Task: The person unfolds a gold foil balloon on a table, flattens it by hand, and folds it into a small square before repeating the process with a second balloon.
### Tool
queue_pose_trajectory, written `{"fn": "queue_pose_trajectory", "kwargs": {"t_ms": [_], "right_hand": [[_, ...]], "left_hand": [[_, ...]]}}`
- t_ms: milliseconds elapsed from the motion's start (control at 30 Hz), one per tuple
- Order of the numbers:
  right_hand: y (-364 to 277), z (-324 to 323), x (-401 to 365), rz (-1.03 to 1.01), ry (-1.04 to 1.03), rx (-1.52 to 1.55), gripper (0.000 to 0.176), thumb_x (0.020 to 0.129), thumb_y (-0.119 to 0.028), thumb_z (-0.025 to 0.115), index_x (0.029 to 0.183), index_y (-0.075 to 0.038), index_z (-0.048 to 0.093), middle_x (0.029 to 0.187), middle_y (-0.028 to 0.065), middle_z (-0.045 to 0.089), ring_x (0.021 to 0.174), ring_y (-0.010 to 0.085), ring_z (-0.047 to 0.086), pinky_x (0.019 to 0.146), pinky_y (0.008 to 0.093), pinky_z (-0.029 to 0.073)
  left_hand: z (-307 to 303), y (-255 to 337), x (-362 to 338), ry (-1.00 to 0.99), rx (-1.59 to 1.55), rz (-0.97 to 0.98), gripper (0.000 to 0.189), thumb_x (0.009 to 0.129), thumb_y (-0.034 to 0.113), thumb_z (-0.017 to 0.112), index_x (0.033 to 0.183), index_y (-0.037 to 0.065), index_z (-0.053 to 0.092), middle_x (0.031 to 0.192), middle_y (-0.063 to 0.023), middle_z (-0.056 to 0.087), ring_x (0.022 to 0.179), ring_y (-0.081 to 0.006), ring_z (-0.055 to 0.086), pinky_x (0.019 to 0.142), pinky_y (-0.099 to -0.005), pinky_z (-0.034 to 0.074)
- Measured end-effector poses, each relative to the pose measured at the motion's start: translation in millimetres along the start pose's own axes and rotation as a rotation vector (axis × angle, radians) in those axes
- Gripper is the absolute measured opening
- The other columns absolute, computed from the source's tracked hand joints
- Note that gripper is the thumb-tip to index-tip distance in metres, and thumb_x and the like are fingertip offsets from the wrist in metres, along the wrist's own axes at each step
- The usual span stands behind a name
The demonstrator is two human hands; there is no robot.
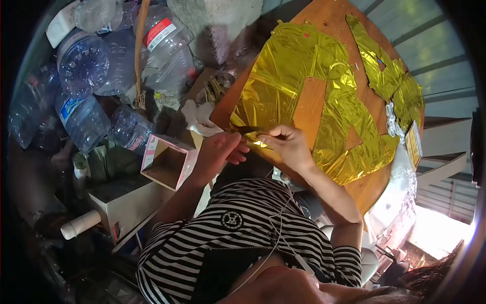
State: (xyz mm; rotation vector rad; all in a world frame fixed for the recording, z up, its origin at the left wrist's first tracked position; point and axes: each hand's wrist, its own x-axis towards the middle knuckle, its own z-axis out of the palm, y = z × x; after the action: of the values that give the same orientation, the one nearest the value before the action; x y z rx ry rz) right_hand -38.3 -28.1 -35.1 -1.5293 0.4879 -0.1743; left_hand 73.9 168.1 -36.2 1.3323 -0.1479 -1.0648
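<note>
A flat gold foil balloon, creased and not inflated, lies on the brown wooden table with its near edge at the table's rim. Both my hands are at that near edge. My right hand pinches a folded bit of the foil between thumb and fingertips. Just left of it, my left hand has its thumb and forefinger closed at the foil's corner; its other fingers curl underneath, and what lies between them is partly hidden. Beside this balloon another gold foil piece lies flat, partly overlapping it.
More gold foil lies along the table's far right side. Clear plastic wrap hangs at the right edge. To the left are large plastic bottles, a wooden stick, an open pink-and-white box and a grey box.
</note>
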Motion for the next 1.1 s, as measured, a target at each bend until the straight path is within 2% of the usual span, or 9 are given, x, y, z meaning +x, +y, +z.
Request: {"fn": "queue_pose_trajectory", "kwargs": {"t_ms": [167,367,500,567,600,667,833,1033,1100], "right_hand": [[1,-12,13,0.019,-0.037,0.023,0.024,0.088,-0.007,0.083,0.078,-0.002,0.061,0.078,-0.0055,0.061,0.072,0.0020,0.051,0.064,0.0217,0.045],[-23,-19,19,0.155,0.003,0.054,0.009,0.096,-0.009,0.075,0.091,-0.004,0.069,0.079,-0.0073,0.059,0.070,0.0022,0.047,0.062,0.0201,0.041],[-28,-29,16,-0.155,0.173,-0.229,0.011,0.099,-0.010,0.070,0.108,-0.005,0.072,0.083,-0.0033,0.065,0.075,0.0058,0.055,0.062,0.0229,0.045],[-54,-27,11,-0.574,0.087,-0.647,0.022,0.094,-0.002,0.070,0.115,-0.007,0.072,0.099,0.0065,0.071,0.085,0.0173,0.067,0.069,0.0287,0.055],[-52,-30,11,-0.571,0.083,-0.645,0.022,0.094,-0.002,0.070,0.115,-0.007,0.072,0.099,0.0065,0.071,0.085,0.0173,0.067,0.069,0.0287,0.055],[-50,-38,10,-0.788,-0.162,-0.875,0.042,0.084,0.004,0.070,0.123,-0.012,0.072,0.121,0.0132,0.068,0.101,0.0298,0.071,0.082,0.0345,0.060],[-69,-27,-3,-0.769,-0.228,-0.989,0.055,0.075,0.010,0.067,0.124,-0.011,0.072,0.134,0.0126,0.063,0.110,0.0308,0.069,0.087,0.0362,0.061],[-57,-32,2,-0.748,-0.184,-0.912,0.040,0.077,0.011,0.064,0.113,-0.006,0.074,0.124,0.0143,0.067,0.108,0.0312,0.069,0.086,0.0368,0.060],[-57,-28,-1,-0.524,-0.090,-0.873,0.027,0.081,0.008,0.066,0.105,-0.002,0.073,0.115,0.0163,0.069,0.103,0.0318,0.069,0.085,0.0381,0.059]], "left_hand": [[20,24,10,0.073,0.335,0.057,0.031,0.104,0.031,0.061,0.105,0.001,0.066,0.087,-0.0063,0.074,0.066,-0.0129,0.071,0.059,-0.0258,0.057],[10,18,20,0.058,0.154,0.032,0.023,0.102,0.022,0.061,0.109,0.000,0.066,0.089,-0.0068,0.074,0.070,-0.0131,0.073,0.059,-0.0256,0.058],[7,18,14,0.060,0.105,0.011,0.023,0.098,0.019,0.061,0.106,-0.001,0.065,0.089,-0.0060,0.073,0.073,-0.0121,0.073,0.062,-0.0245,0.056],[6,16,13,0.051,0.086,-0.033,0.024,0.098,0.021,0.063,0.107,-0.001,0.067,0.091,-0.0056,0.073,0.075,-0.0117,0.073,0.063,-0.0242,0.056],[7,17,13,0.054,0.084,-0.037,0.024,0.098,0.021,0.063,0.107,-0.001,0.067,0.091,-0.0056,0.073,0.075,-0.0117,0.073,0.063,-0.0242,0.056],[9,21,12,0.061,0.137,-0.046,0.027,0.100,0.026,0.066,0.108,0.001,0.068,0.091,-0.0051,0.074,0.072,-0.0122,0.073,0.061,-0.0227,0.056],[9,20,14,0.058,0.158,0.013,0.032,0.099,0.031,0.071,0.107,0.000,0.070,0.090,-0.0039,0.074,0.072,-0.0108,0.072,0.060,-0.0215,0.053],[11,17,14,0.079,0.252,0.093,0.031,0.098,0.031,0.072,0.103,0.000,0.072,0.087,-0.0037,0.073,0.072,-0.0091,0.071,0.059,-0.0220,0.053],[12,16,13,0.081,0.287,0.124,0.031,0.098,0.031,0.072,0.102,-0.001,0.072,0.086,-0.0037,0.073,0.072,-0.0083,0.070,0.059,-0.0223,0.053]]}}
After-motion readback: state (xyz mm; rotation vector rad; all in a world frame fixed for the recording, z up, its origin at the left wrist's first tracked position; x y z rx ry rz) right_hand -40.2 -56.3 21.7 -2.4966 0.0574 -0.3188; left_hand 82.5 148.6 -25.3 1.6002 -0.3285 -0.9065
